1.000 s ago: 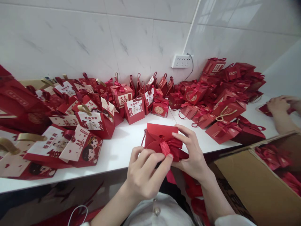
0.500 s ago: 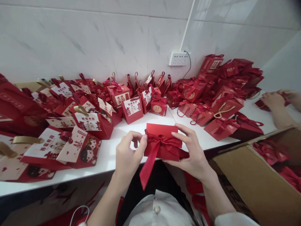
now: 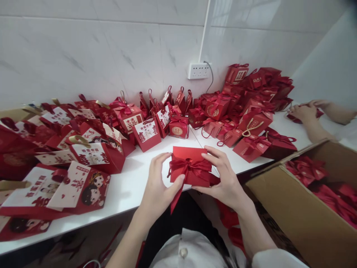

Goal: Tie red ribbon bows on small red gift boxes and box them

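Between my two hands, at the near edge of the white table (image 3: 131,190), is a small red gift box (image 3: 189,153) tied with a dark red satin ribbon (image 3: 195,168). My left hand (image 3: 161,178) grips the box's left side, its thumb lying over the ribbon near the bow and its fingers at the upper left corner. Around the right side curls my right hand (image 3: 224,178), fingertips on the top face and thumb underneath at the lower edge. One ribbon tail hangs down below the box, partly behind my left thumb.
Many red gift boxes (image 3: 146,134) with loop handles crowd the table's left and back. A heap of ribboned boxes (image 3: 251,93) rises at back right. A cardboard box (image 3: 279,201) holding ribboned pieces stands at right. Beyond it, another person's hands (image 3: 305,111) hold a red piece. A power strip (image 3: 199,70) is on the wall.
My left hand has closed onto the box's left side, its thumb moving down over the ribbon. The ribbon tail hangs shorter in view. The camera view has turned slightly right.
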Demonstrator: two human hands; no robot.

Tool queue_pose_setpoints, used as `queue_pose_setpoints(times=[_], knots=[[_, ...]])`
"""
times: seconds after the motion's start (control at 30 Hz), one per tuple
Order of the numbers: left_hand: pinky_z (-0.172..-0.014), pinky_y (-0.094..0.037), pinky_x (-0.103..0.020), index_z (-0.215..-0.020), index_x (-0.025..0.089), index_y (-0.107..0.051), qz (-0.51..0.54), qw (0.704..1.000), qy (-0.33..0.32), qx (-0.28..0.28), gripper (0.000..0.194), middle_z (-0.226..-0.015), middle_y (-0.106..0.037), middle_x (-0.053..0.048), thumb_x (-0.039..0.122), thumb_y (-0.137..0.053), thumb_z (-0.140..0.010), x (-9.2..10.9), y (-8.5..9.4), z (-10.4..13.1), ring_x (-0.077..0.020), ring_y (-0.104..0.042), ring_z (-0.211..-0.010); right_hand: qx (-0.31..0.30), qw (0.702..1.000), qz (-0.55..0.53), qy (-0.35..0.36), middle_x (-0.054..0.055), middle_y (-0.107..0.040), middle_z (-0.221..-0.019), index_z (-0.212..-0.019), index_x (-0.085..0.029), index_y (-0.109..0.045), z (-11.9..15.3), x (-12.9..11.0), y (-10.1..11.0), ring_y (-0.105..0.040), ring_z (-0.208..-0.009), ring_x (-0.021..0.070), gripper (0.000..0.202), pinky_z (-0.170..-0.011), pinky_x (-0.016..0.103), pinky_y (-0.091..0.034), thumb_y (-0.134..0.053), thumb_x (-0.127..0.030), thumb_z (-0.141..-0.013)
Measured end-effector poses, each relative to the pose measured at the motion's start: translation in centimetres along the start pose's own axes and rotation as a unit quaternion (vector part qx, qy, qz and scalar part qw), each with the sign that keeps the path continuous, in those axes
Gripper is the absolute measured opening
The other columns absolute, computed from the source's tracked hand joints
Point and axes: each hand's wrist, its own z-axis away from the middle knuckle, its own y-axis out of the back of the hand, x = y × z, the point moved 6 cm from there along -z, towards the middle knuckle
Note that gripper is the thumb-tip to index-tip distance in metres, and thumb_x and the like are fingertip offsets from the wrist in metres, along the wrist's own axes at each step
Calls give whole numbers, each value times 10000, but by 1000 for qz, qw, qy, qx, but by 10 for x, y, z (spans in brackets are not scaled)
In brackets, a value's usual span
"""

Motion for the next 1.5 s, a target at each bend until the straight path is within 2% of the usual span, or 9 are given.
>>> queue_pose_setpoints(times=[0.37, 0.57, 0.77, 0.9, 1.03, 1.13, 1.27, 1.4, 1.5], knots=[[-1012, -403, -484, -1309, 239, -356, -35, 984, 35, -169, 535, -1325, -448, -118, 238, -555, -812, -21, -25, 3, -269, -455, -1235, 56, 996, 27, -69, 143, -412, -1352, -1324, -265, -378, 12, 34, 31, -442, -1253, 300, 731, -929, 512, -495, -764, -319, -706], [-939, -457, -391, -1178, 232, -500, 48, 992, 22, -117, 298, -1206, -554, -83, 327, -471, -897, 1, -37, -22, -209, -536, -1128, 78, 993, 46, -80, 145, -407, -1364, -1321, -262, -384, 24, 39, 46, -429, -1268, 305, 740, -942, 517, -489, -773, -333, -695], [-671, -463, -261, -849, 184, -580, 57, 984, -169, 2, 33, -763, -602, -2, 160, -558, -849, 59, -43, -35, -123, -573, -723, 88, 993, 48, -58, 152, -422, -1348, -1325, -252, -377, 31, 31, 55, -432, -1263, 299, 750, -955, 513, -476, -775, -323, -693], [-651, -416, -286, -893, 163, -596, -23, 933, -354, 54, 149, -715, -595, -11, 64, -621, -784, 94, -48, -8, -129, -524, -677, 96, 993, 35, -56, 156, -410, -1354, -1321, -252, -385, 37, 29, 60, -421, -1271, 300, 731, -965, 507, -464, -769, -298, -701], [-651, -399, -316, -933, 147, -609, -86, 899, -426, 59, 177, -706, -609, -31, 84, -640, -770, 108, -56, 7, -150, -511, -669, 121, 991, 9, -55, 154, -396, -1363, -1321, -251, -388, 42, 29, 65, -398, -1285, 304, 727, -990, 509, -439, -769, -273, -701], [-649, -410, -288, -908, 163, -585, -39, 921, -381, 68, 163, -700, -601, -8, 78, -631, -777, 105, -57, -5, -124, -517, -650, 126, 990, 14, -55, 151, -396, -1363, -1321, -251, -385, 47, 30, 71, -400, -1282, 304, 718, -992, 507, -436, -760, -255, -708], [-616, -419, -224, -777, 184, -559, 21, 980, -189, 64, 55, -635, -536, 36, 164, -579, -824, 83, -75, -42, -90, -499, -596, 135, 988, 51, -60, 148, -409, -1345, -1326, -244, -376, 59, 37, 88, -424, -1256, 300, 767, -1004, 504, -427, -786, -312, -681], [-588, -423, -205, -713, 181, -544, 84, 994, -70, -9, 124, -626, -549, 38, 260, -553, -809, 68, -121, -68, -94, -516, -591, 151, 976, 113, -111, 136, -406, -1347, -1323, -252, -378, 85, 51, 117, -415, -1260, 297, 772, -1040, 506, -392, -788, -346, -675], [-590, -435, -214, -720, 182, -540, 99, 988, -66, -95, 133, -643, -576, 28, 282, -528, -807, 74, -168, -72, -111, -550, -616, 196, 953, 155, -171, 122, -391, -1354, -1329, -278, -368, 118, 61, 153, -402, -1270, 301, 775, -1032, 511, -398, -783, -353, -679]])
